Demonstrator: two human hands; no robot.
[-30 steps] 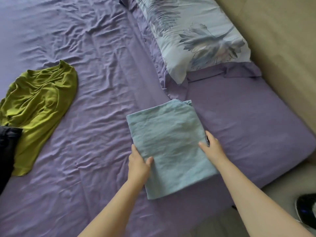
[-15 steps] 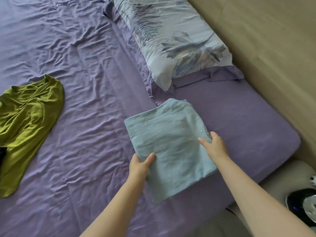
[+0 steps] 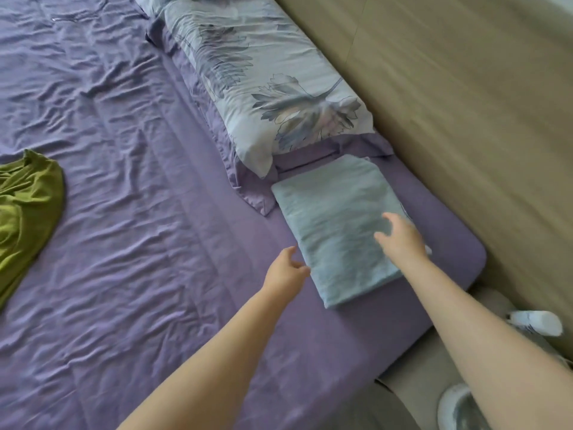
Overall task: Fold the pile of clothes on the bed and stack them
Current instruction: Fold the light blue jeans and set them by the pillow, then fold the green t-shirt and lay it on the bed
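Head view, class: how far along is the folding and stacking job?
Done: one blue cloth lies folded flat on the bed beside the pillow. In hand: nothing gripped; the left hand is open at its edge and the right hand is open over it. Left: the green shirt lies unfolded at the far left, and no stack exists yet.

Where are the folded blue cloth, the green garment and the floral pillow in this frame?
folded blue cloth (image 3: 338, 225), head view, middle of its top face.
green garment (image 3: 24, 209), head view, its crumpled body near the left edge.
floral pillow (image 3: 266, 88), head view, centre of its printed case.
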